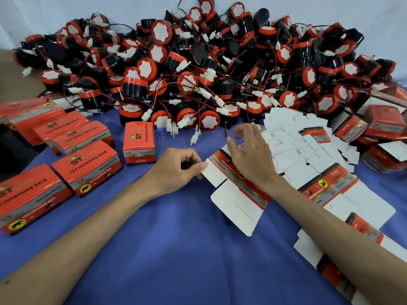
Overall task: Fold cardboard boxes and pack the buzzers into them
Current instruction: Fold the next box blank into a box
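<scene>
The flat carton [236, 200] lies on the blue cloth [176, 249], just in front of the buzzer heap [198, 69]. The left hand [176, 170] pinches its white end flap. The right hand [251, 155] rests on the printed panel, fingers loosely spread, though I can't tell if the thumb hooks the far edge. Thin card, I'd say: light, springy at the creases, best taken by its edges.

Head-worn camera looks forward and down, close over the table [176, 249].
</scene>
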